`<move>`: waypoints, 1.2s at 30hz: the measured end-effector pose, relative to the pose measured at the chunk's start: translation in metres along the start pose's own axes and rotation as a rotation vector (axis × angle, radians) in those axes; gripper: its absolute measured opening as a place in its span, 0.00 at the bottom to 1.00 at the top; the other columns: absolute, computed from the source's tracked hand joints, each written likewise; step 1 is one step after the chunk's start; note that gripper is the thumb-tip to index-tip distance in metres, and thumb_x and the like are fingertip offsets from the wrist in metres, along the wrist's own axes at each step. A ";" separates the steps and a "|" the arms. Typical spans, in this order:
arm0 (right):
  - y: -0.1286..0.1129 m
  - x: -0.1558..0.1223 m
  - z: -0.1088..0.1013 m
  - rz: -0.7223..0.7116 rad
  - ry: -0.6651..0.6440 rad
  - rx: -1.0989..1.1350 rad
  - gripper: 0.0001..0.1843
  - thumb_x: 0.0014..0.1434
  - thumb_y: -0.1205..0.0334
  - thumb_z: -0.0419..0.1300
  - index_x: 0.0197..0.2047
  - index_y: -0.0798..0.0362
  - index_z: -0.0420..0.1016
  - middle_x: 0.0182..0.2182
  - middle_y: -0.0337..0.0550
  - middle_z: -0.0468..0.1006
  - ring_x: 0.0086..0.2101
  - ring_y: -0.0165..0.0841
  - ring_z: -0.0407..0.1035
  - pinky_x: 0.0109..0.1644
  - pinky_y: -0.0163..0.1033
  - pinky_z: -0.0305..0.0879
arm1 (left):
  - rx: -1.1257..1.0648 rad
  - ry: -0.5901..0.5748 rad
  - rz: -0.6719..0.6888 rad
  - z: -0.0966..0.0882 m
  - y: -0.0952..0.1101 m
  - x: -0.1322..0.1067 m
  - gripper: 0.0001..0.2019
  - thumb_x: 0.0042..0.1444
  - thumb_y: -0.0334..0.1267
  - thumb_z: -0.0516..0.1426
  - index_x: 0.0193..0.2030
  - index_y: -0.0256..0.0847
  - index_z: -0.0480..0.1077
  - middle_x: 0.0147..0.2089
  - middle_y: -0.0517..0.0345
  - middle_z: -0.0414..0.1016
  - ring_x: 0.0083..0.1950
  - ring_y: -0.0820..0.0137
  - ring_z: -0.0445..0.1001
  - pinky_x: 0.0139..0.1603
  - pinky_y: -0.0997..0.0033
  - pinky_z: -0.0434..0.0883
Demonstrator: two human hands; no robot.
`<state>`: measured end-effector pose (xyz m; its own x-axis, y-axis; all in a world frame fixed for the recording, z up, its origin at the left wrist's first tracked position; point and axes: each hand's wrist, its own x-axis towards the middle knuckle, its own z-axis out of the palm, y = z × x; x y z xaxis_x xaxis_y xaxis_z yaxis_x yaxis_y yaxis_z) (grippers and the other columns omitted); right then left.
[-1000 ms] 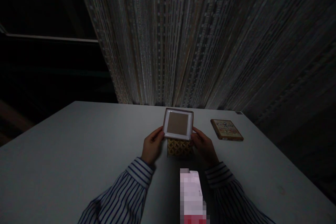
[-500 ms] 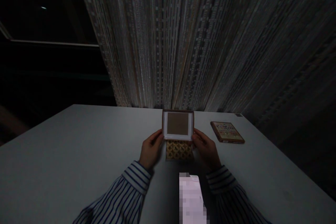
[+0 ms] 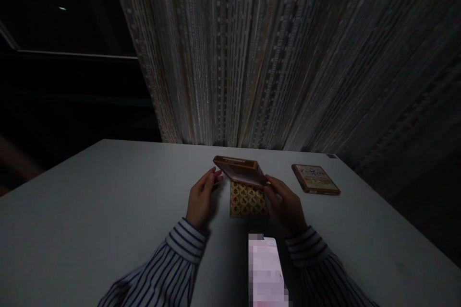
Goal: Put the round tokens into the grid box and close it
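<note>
A shallow brown box lid [image 3: 239,168] with a pale inside is tilted over a small box of gold-patterned pieces [image 3: 248,199]. Dark figures mark the gold pieces, which sit in rows; what they are made of I cannot tell. My right hand [image 3: 287,204] pinches the lid at its right end. Just left of the lid is my left hand [image 3: 201,196], its fingers apart and holding nothing. The box lies on the white table [image 3: 144,192], its back part hidden by the lid.
A flat box [image 3: 315,179] with a printed top lies to the right on the table. Near me lies a phone with a lit, blurred screen [image 3: 268,268]. A string curtain [image 3: 230,57] hangs behind the table's far edge; a dark window is at the left.
The lid has turned from facing me upright to a slant, showing its outer edge. My left hand has let go of it and moved slightly left. More gold pieces show.
</note>
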<state>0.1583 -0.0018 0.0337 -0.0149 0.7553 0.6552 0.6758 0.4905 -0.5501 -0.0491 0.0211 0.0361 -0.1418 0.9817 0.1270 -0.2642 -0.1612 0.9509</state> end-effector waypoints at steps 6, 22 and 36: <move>0.002 -0.002 0.001 -0.167 0.004 -0.083 0.15 0.58 0.63 0.49 0.48 0.52 0.68 0.44 0.47 0.74 0.45 0.34 0.67 0.49 0.44 0.66 | -0.129 0.006 -0.051 0.001 0.002 -0.001 0.26 0.48 0.53 0.55 0.46 0.32 0.69 0.46 0.45 0.73 0.45 0.64 0.72 0.48 0.61 0.68; 0.001 -0.004 -0.006 -0.198 -0.013 -0.129 0.14 0.58 0.65 0.49 0.46 0.51 0.68 0.49 0.49 0.68 0.49 0.35 0.64 0.51 0.44 0.64 | -0.362 -0.071 -0.274 0.003 0.011 -0.007 0.15 0.54 0.42 0.53 0.38 0.28 0.71 0.41 0.43 0.75 0.41 0.64 0.74 0.43 0.65 0.72; 0.009 -0.005 -0.005 -0.227 0.027 -0.135 0.14 0.57 0.67 0.50 0.46 0.51 0.69 0.48 0.49 0.70 0.48 0.35 0.65 0.49 0.43 0.66 | -0.313 -0.111 -0.339 -0.002 0.005 -0.005 0.11 0.54 0.36 0.53 0.34 0.29 0.71 0.29 0.50 0.75 0.23 0.76 0.70 0.24 0.79 0.70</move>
<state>0.1678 -0.0034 0.0277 -0.1588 0.6196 0.7687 0.7495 0.5824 -0.3146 -0.0517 0.0155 0.0392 0.1008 0.9863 -0.1302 -0.5553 0.1644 0.8153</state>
